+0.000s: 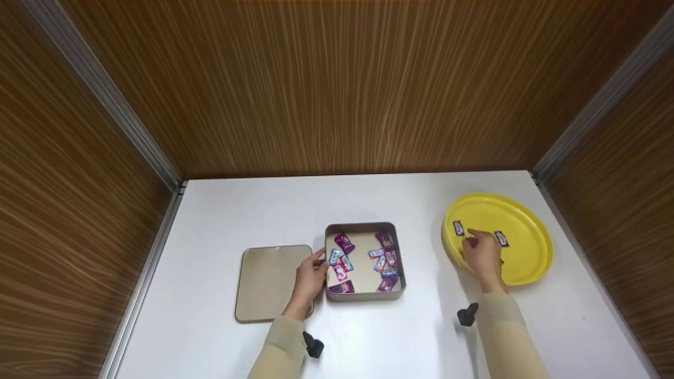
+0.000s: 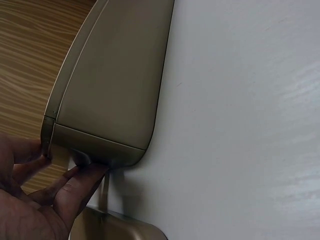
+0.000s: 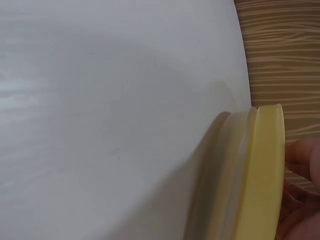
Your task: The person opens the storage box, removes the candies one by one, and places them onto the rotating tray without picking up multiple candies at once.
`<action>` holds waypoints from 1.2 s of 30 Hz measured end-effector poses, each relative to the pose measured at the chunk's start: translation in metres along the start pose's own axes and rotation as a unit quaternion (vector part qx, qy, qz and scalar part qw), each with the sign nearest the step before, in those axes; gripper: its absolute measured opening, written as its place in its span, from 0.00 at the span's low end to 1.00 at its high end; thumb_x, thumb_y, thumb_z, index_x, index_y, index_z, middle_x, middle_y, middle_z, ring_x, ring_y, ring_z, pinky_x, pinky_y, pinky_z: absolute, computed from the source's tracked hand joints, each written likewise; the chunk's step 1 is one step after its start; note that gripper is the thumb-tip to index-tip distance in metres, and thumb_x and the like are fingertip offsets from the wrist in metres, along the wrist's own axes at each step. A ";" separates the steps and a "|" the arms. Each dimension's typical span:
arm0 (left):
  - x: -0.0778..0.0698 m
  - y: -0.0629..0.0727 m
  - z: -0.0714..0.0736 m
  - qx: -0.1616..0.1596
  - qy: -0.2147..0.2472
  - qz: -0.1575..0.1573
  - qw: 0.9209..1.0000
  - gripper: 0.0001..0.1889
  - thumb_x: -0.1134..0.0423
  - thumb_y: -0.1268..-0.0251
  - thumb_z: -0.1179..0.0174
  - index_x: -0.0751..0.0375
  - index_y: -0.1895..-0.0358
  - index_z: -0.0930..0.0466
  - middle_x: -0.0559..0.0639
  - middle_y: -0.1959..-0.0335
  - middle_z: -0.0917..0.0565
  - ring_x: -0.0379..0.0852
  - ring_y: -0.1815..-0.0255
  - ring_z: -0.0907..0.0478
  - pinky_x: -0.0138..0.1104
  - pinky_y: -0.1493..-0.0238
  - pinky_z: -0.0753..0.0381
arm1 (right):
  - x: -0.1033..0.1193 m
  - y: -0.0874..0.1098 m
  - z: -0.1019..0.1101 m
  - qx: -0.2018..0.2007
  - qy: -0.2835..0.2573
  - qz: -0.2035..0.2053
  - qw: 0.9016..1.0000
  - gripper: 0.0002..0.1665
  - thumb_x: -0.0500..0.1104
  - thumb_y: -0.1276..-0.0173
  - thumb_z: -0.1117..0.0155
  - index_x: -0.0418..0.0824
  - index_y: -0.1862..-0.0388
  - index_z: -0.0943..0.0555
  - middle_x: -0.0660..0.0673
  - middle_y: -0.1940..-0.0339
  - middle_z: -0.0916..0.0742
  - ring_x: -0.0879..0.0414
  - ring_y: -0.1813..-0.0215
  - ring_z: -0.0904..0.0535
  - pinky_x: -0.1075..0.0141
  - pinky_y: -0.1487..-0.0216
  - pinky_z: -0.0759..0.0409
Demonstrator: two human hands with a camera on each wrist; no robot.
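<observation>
Over the yellow tray (image 1: 526, 250) at right, the right hand (image 1: 483, 259) pinches a dark sweet (image 1: 472, 241).
Toward the middle, the left hand (image 1: 308, 279), thumb and fingers spread, touches the left side of a tin (image 1: 363, 297) holding wrapped sweets (image 1: 344, 243); a flat lid (image 1: 266, 287) lies left.

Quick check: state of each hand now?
Left hand: closed, holding the tin by its side.
Right hand: fingers curled at a candy over the yellow tray; whether pinched, can't tell.
</observation>
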State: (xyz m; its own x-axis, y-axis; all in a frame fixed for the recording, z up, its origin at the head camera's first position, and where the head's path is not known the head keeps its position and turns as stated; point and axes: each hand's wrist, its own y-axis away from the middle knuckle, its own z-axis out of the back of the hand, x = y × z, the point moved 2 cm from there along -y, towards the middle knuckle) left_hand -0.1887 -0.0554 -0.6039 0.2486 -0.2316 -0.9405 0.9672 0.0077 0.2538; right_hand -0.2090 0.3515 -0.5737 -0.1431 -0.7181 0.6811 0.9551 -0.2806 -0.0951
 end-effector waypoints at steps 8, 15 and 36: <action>0.000 0.000 0.000 -0.005 -0.005 0.004 1.000 0.23 0.67 0.26 0.48 0.60 0.30 0.31 0.58 0.54 0.21 0.53 0.57 0.19 0.38 0.60 0.18 | 0.020 0.005 -0.004 -0.012 0.021 0.035 0.999 0.19 0.34 0.33 0.40 0.29 0.45 0.20 0.30 0.51 0.19 0.41 0.54 0.20 0.50 0.56 0.21; 0.001 -0.001 -0.001 -0.010 -0.016 0.007 1.000 0.23 0.66 0.26 0.47 0.60 0.30 0.31 0.57 0.54 0.21 0.51 0.56 0.19 0.36 0.60 0.19 | 0.048 0.011 -0.013 -0.013 0.008 0.103 0.995 0.16 0.35 0.36 0.34 0.30 0.50 0.18 0.33 0.57 0.16 0.40 0.55 0.19 0.48 0.55 0.21; 0.007 0.004 0.009 0.023 0.002 -0.013 1.000 0.25 0.70 0.28 0.48 0.62 0.29 0.34 0.62 0.47 0.21 0.51 0.49 0.21 0.40 0.48 0.20 | 0.132 0.056 -0.084 0.171 -0.014 0.219 0.960 0.16 0.33 0.38 0.32 0.35 0.50 0.18 0.43 0.59 0.15 0.54 0.58 0.19 0.59 0.57 0.18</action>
State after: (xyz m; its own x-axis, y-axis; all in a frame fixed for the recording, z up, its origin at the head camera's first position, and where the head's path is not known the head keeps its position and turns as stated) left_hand -0.1839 -0.0660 -0.6072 0.2239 -0.2277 -0.9476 0.9700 -0.0421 0.2393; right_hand -0.1960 0.1874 -0.5498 0.2950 -0.7003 0.6501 0.9520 0.2739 -0.1369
